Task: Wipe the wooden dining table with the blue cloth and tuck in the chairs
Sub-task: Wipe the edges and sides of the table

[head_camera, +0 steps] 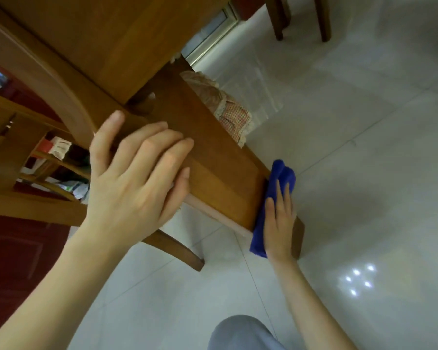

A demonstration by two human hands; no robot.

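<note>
The left hand clasps the top rail of a wooden chair, thumb behind and fingers draped over it. The right hand, fingers straight, presses the blue cloth flat against the rail's end. The chair stands at the tabletop corner.

place: home dining room | furniture: wooden dining worktop, matching chair beside it, more chair legs beyond | soft goods: frilled checked seat cushion | floor: glossy pale tiled floor | background: wooden shelf crammed with household clutter; sliding-door frame
</note>
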